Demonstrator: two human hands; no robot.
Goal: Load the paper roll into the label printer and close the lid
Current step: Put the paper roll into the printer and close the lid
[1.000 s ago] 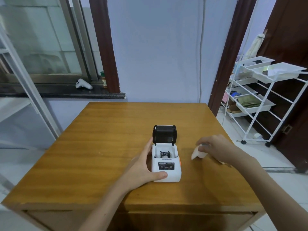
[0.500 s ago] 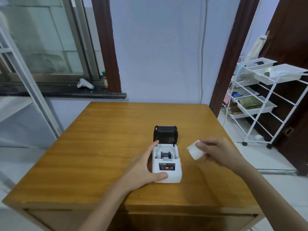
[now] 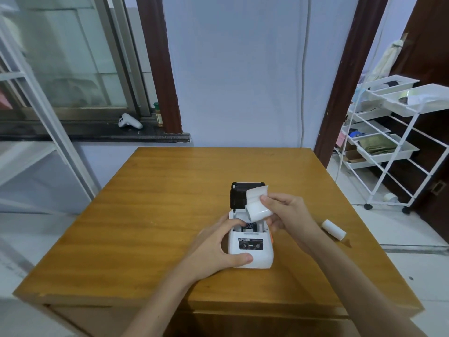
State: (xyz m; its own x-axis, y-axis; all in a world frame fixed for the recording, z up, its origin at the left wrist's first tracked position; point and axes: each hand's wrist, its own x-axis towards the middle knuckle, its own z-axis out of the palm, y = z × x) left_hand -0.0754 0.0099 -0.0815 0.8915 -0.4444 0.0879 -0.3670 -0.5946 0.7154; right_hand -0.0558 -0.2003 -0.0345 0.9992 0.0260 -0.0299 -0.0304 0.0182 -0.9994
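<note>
A small white label printer (image 3: 251, 250) stands on the wooden table (image 3: 170, 215), its black lid (image 3: 239, 197) tipped up and open at the back. My left hand (image 3: 216, 249) grips the printer's left side, thumb on its front corner. My right hand (image 3: 289, 215) holds a white paper roll (image 3: 257, 209) just above the open paper bay, with a loose end of paper sticking up in front of the lid. The bay's inside is partly hidden by the roll and my fingers.
A second white roll (image 3: 334, 229) lies on the table to the right of my right arm. A white wire shelf cart (image 3: 393, 147) stands off the table's right side. A white controller (image 3: 128, 121) rests on the dark window sill behind.
My right hand has lifted the paper roll off the table and carried it left, to just above the open printer. The second roll now shows on the table. My left hand stays on the printer.
</note>
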